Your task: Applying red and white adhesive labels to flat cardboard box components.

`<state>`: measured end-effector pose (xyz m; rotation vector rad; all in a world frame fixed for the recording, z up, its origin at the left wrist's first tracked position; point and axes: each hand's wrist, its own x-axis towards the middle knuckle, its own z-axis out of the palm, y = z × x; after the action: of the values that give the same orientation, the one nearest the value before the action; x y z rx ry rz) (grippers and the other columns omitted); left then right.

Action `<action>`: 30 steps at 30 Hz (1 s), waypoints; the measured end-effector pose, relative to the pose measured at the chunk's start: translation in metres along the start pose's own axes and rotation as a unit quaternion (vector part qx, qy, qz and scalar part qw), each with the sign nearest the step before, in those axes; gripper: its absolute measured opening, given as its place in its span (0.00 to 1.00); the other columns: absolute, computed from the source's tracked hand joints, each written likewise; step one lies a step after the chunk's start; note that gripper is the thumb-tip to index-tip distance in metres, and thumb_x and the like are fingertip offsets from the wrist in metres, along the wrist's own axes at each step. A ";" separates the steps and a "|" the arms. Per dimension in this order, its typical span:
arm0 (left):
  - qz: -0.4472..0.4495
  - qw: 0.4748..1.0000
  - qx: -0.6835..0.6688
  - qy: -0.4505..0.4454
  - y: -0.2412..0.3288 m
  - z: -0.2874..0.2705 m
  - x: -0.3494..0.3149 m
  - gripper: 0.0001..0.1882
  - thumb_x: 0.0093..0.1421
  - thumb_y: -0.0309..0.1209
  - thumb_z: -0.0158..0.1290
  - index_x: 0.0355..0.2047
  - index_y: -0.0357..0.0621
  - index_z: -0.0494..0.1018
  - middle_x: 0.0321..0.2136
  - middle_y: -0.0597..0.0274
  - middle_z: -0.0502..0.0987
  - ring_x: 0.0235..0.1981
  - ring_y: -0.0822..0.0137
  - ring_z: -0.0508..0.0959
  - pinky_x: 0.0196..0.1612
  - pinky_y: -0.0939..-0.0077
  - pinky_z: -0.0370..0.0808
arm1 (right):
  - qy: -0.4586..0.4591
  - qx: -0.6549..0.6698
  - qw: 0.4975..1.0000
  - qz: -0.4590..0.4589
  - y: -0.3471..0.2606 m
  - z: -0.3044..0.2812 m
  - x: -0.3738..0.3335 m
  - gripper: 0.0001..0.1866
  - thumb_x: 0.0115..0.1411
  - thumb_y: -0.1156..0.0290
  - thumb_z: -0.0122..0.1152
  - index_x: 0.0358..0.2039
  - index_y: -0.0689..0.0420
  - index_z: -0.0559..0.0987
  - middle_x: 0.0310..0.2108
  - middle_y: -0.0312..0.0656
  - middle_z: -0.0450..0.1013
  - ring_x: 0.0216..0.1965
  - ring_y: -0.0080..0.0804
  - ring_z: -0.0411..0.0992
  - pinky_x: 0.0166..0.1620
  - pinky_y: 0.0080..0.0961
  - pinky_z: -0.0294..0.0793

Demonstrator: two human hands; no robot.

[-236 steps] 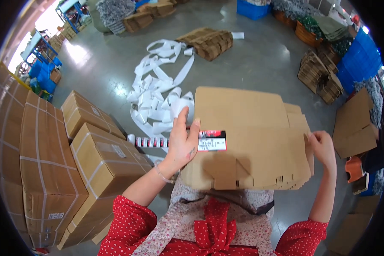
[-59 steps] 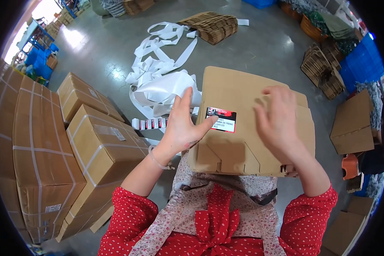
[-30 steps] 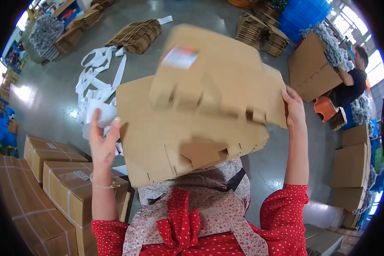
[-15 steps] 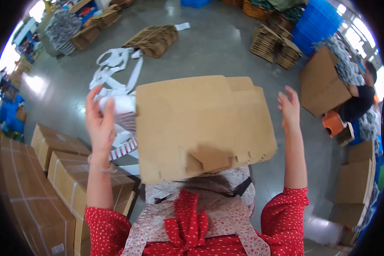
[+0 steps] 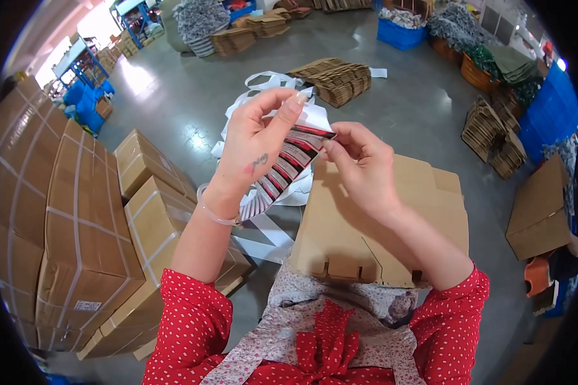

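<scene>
My left hand (image 5: pixel 257 138) is closed on a strip of labels (image 5: pixel 290 160), printed white, red and black, with a white backing at its upper end. The strip hangs down in folds past my wrist. At the strip's right edge, my right hand (image 5: pixel 363 163) pinches a label's corner between thumb and fingertips. Whether that corner has come off the backing I cannot tell. Below my right forearm a flat, folded cardboard box (image 5: pixel 404 199) rests across my lap, with slots along its near edge.
Large strapped cartons (image 5: pixel 77 244) stand close on my left. Loose white backing strips (image 5: pixel 266 234) trail beside and beyond my lap. A bundle of folded cardboard (image 5: pixel 334 80) lies ahead on the floor; more stacked cardboard (image 5: pixel 494 135) and an open carton (image 5: pixel 539 212) are at right.
Both hands, previously apart with fingers spread on either side of the cardboard, have come together above it. They now hold the label strip. The view has swung left.
</scene>
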<state>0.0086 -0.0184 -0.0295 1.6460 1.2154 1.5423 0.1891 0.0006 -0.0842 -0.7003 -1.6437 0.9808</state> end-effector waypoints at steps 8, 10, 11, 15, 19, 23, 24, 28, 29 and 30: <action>0.014 0.996 -0.046 -0.079 -0.006 -0.007 -0.009 0.18 0.69 0.39 0.52 0.49 0.35 0.75 0.28 0.73 0.75 0.24 0.83 0.65 0.26 0.85 0.64 | 0.020 -0.130 0.987 -0.090 0.004 0.002 0.002 0.12 0.61 0.81 0.60 0.46 0.64 0.79 0.31 0.41 0.77 0.32 0.23 0.77 0.36 0.21 0.76; 0.011 0.992 -0.006 -0.122 -0.007 -0.009 -0.007 0.19 0.69 0.39 0.52 0.48 0.35 0.76 0.29 0.73 0.74 0.24 0.84 0.64 0.26 0.85 0.63 | 0.020 -0.151 0.983 -0.101 0.002 0.001 0.000 0.12 0.60 0.82 0.60 0.45 0.64 0.80 0.30 0.42 0.77 0.31 0.24 0.77 0.35 0.21 0.76; -0.009 0.993 -0.015 -0.115 -0.008 -0.008 -0.007 0.19 0.69 0.40 0.51 0.48 0.35 0.75 0.30 0.73 0.75 0.25 0.84 0.64 0.27 0.86 0.63 | 0.031 -0.190 0.974 -0.123 0.000 0.001 -0.001 0.12 0.60 0.81 0.61 0.45 0.63 0.80 0.31 0.44 0.77 0.33 0.28 0.77 0.36 0.23 0.76; -0.055 0.993 -0.061 -0.085 -0.007 0.003 -0.007 0.22 0.70 0.43 0.48 0.49 0.34 0.74 0.32 0.72 0.75 0.28 0.85 0.65 0.30 0.86 0.64 | 0.042 -0.304 0.932 -0.194 -0.005 0.001 -0.009 0.12 0.58 0.79 0.63 0.44 0.60 0.81 0.37 0.48 0.75 0.39 0.38 0.75 0.41 0.29 0.74; -0.081 0.992 -0.096 -0.019 -0.006 0.006 -0.002 0.24 0.71 0.46 0.45 0.48 0.33 0.73 0.34 0.70 0.75 0.32 0.82 0.67 0.35 0.84 0.65 | -0.019 -0.345 0.909 -0.234 -0.018 -0.005 -0.022 0.12 0.57 0.75 0.65 0.43 0.59 0.82 0.46 0.50 0.70 0.47 0.45 0.70 0.48 0.32 0.70; -0.063 0.996 -0.005 0.065 -0.032 -0.016 -0.006 0.27 0.70 0.48 0.45 0.49 0.31 0.71 0.39 0.60 0.76 0.40 0.72 0.71 0.45 0.77 0.67 | -0.075 -0.281 0.952 -0.098 -0.028 -0.023 -0.034 0.10 0.59 0.70 0.65 0.40 0.59 0.83 0.53 0.49 0.65 0.51 0.41 0.66 0.52 0.30 0.66; -0.004 0.996 0.039 0.075 -0.050 -0.022 -0.012 0.28 0.70 0.48 0.46 0.51 0.30 0.71 0.42 0.55 0.76 0.43 0.67 0.72 0.49 0.74 0.68 | -0.046 -0.284 0.958 -0.004 -0.025 -0.032 -0.035 0.10 0.60 0.68 0.65 0.38 0.60 0.83 0.54 0.48 0.64 0.51 0.37 0.66 0.52 0.28 0.66; -0.121 0.983 0.104 0.090 -0.090 -0.011 -0.036 0.34 0.66 0.50 0.49 0.58 0.28 0.66 0.56 0.38 0.69 0.60 0.50 0.68 0.63 0.65 0.61 | -0.095 -0.144 0.960 0.222 0.004 -0.049 -0.039 0.11 0.63 0.64 0.63 0.36 0.60 0.83 0.52 0.45 0.65 0.49 0.28 0.66 0.51 0.25 0.66; -0.122 0.983 0.104 0.089 -0.103 -0.009 -0.045 0.34 0.66 0.50 0.49 0.58 0.28 0.66 0.56 0.38 0.69 0.60 0.50 0.68 0.63 0.65 0.61 | -0.098 -0.137 0.955 0.245 0.007 -0.046 -0.040 0.12 0.63 0.64 0.62 0.35 0.61 0.82 0.51 0.45 0.65 0.49 0.27 0.66 0.51 0.24 0.66; -0.128 0.986 0.089 0.055 -0.114 -0.009 -0.056 0.37 0.65 0.50 0.51 0.60 0.27 0.62 0.58 0.35 0.67 0.62 0.48 0.66 0.64 0.64 0.60 | -0.103 -0.130 0.949 0.267 0.008 -0.042 -0.041 0.12 0.64 0.63 0.62 0.35 0.61 0.82 0.50 0.44 0.65 0.48 0.25 0.66 0.51 0.23 0.66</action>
<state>-0.0215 -0.0210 -0.1531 1.4588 1.5956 1.4133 0.2410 -0.0185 -0.1062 -1.3062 -1.8265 1.2610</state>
